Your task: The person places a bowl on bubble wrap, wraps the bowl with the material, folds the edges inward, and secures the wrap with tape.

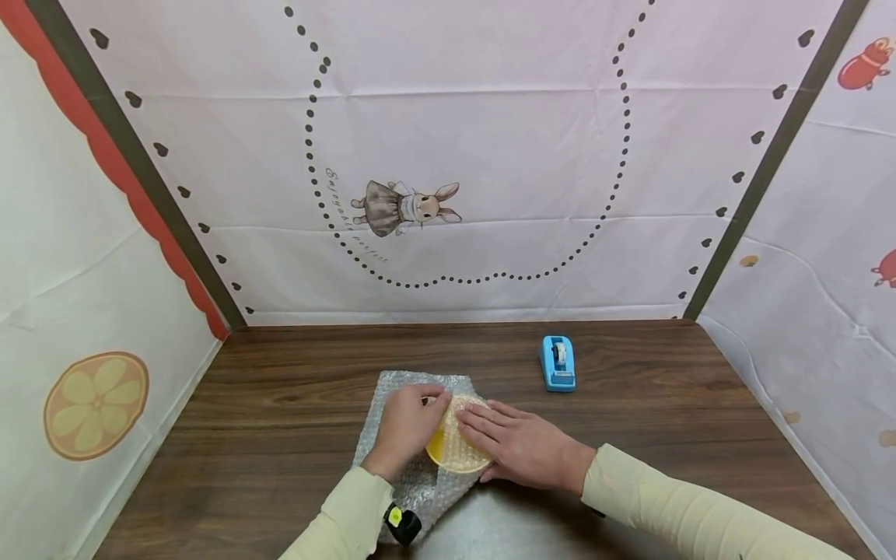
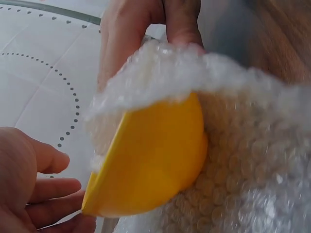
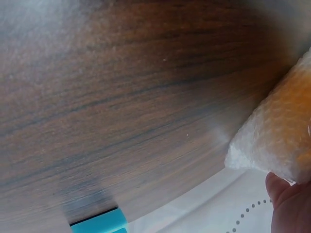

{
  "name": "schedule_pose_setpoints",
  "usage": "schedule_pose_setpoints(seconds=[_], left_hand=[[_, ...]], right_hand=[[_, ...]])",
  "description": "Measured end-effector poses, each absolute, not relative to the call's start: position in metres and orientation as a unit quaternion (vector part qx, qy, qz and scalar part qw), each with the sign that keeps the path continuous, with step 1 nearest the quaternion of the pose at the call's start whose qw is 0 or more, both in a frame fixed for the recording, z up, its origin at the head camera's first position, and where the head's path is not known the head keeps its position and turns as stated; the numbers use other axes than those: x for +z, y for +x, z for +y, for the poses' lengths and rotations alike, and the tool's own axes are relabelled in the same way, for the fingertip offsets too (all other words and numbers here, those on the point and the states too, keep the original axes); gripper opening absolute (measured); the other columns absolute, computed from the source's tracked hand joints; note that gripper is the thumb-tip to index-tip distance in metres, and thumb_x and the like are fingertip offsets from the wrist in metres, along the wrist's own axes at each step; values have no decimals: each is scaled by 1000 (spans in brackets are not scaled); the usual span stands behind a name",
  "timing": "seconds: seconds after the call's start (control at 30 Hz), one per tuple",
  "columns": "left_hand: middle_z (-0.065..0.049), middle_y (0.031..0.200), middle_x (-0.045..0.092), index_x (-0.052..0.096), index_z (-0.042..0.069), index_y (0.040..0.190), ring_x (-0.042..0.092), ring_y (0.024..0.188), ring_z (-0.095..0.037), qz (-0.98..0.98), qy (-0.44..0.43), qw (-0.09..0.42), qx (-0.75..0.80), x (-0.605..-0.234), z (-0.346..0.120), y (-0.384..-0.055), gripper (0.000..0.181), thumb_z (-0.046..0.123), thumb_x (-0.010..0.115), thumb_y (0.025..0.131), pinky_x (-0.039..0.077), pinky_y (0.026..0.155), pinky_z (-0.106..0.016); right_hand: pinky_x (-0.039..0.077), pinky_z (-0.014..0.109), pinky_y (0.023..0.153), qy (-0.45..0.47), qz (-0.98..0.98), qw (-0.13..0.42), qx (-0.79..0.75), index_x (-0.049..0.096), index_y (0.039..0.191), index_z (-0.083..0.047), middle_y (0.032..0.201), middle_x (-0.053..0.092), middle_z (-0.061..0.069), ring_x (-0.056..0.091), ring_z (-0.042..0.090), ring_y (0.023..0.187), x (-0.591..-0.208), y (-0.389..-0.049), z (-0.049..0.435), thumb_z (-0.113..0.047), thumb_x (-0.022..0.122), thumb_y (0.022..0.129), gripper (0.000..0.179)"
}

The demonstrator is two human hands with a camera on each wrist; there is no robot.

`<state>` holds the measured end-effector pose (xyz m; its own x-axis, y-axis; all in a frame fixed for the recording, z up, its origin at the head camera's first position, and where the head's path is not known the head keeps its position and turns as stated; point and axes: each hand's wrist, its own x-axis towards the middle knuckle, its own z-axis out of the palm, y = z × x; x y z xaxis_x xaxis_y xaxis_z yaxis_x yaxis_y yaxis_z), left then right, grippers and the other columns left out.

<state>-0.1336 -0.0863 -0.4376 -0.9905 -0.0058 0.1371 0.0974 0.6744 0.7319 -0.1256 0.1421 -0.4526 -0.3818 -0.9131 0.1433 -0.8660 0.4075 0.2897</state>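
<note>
The wrapping looks partly done: one flap of the bubble wrap lies over the mouth of the yellow bowl, while a stretch of its side and rim is bare and much of the sheet lies flat and unfolded. No tape shows on the wrap, and the blue tape dispenser stands apart, near the back of the worktop, so closing and fastening seem left to do. The bowl sits on the sheet, toward the near side of the worktop, between the hands. Its mouth appears to face up toward the head camera, its rounded underside against the wrap; being round, it has no clear long axis, whereas the sheet runs lengthwise away from the person. The left hand pinches the flap's edge between thumb and fingers; the right hand lies with fingers extended over the covered bowl.
</note>
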Motion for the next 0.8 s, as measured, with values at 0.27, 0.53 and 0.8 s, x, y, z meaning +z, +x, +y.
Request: schedule_pose_setpoints(seconds=[0.27,0.53,0.8], left_hand=[[-19,133,72,72,0,129,63,133,-40,-929,-49,63,-360,-436,-95,-135,46,36,66,102,51,110,-57],[-24,157,50,54,0,150,24,157,-50,-962,-90,17,-257,-443,-110,-144,69,54,51,106,21,127,-67],[-25,168,31,39,3,160,15,161,-49,-979,-47,-12,-197,-453,-135,-162,76,58,43,107,11,129,-68]], right_hand=[[41,38,123,538,-827,142,-85,44,158,-9,165,45,7,44,20,153,-453,-126,142,-59,53,102,76],[40,38,124,535,-832,123,-83,42,160,-10,166,45,6,43,19,154,-452,-128,143,-60,52,102,77],[37,38,126,532,-837,101,-80,40,161,-10,167,43,5,41,18,155,-451,-129,142,-59,50,104,76]])
